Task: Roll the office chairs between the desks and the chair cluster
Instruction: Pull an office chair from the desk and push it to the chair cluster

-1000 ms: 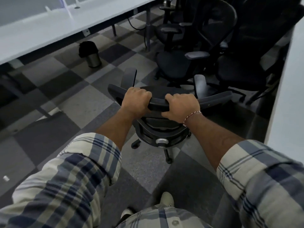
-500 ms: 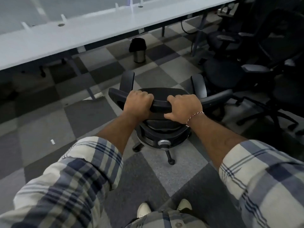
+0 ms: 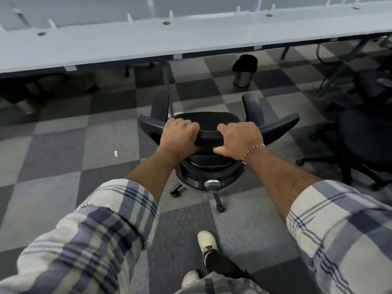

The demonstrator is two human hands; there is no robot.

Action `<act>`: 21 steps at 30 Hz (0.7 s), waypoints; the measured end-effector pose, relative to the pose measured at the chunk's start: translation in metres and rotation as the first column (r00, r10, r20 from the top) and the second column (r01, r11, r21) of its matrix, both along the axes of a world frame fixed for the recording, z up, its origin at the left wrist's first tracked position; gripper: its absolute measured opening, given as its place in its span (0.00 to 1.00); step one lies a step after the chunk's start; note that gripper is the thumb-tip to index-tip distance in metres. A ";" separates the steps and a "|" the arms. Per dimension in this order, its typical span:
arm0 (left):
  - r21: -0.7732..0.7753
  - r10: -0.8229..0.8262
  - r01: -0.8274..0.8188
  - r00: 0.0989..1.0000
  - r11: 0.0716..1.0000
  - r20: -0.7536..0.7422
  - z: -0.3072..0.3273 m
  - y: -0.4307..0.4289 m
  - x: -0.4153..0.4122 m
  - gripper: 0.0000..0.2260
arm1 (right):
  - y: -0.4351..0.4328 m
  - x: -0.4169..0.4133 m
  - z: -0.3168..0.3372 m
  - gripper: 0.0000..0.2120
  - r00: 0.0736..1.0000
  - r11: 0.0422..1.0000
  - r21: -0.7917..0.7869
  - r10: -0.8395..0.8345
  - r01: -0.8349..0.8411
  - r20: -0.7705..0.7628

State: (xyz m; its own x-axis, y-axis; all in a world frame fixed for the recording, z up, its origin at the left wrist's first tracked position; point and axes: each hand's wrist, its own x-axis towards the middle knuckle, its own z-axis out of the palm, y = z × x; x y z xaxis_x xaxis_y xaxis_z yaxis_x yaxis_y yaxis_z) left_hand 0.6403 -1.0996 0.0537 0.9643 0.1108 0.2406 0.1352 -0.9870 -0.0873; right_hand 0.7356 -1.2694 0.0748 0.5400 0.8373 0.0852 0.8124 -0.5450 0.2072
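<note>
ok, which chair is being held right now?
The middle chair, facing the desk: left hand and right hand both grip the top of its backrest. The other chairs at the right edge stand untouched.

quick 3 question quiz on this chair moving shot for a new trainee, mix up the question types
1. True or false: the left hand and the right hand both grip the top of the chair back.
2. The bracelet is on: A the left wrist, B the right wrist, C neither wrist.
3. What small metal thing stands on the floor at the edge of the desk, ahead and to the right of the chair?

Key: 1 true; 2 B; 3 the bin.
</note>
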 end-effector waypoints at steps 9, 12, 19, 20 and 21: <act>0.016 0.254 -0.254 0.967 0.967 0.031 -0.006 0.090 -0.008 0.17 | 0.116 0.028 -0.001 0.27 0.965 0.966 -0.014 0.260 -0.260 0.028; 0.000 0.335 -0.335 0.942 0.942 0.031 -0.005 0.117 -0.013 0.15 | 0.154 0.031 -0.001 0.26 0.942 0.943 -0.019 0.333 -0.332 0.038; -0.001 0.485 -0.485 0.875 0.875 -0.005 -0.002 0.178 -0.032 0.12 | 0.240 0.030 -0.004 0.27 0.881 0.882 -0.022 0.471 -0.470 0.049; -0.003 0.504 -0.504 0.864 0.864 -0.003 -0.002 0.190 -0.035 0.12 | 0.255 0.029 -0.004 0.27 0.870 0.871 -0.019 0.491 -0.491 0.053; -0.005 0.519 -0.519 0.855 0.855 -0.002 -0.002 0.199 -0.039 0.13 | 0.267 0.028 -0.005 0.27 0.860 0.862 -0.015 0.507 -0.507 0.055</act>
State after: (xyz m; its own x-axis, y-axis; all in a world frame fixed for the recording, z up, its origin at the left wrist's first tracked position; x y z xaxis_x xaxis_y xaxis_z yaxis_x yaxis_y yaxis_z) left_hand 0.6017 -0.9006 0.0517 0.7665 0.5966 0.2378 0.6280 -0.7738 -0.0828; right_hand 0.7636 -1.0023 0.0697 0.0350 0.9942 0.1022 0.9637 -0.0606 0.2599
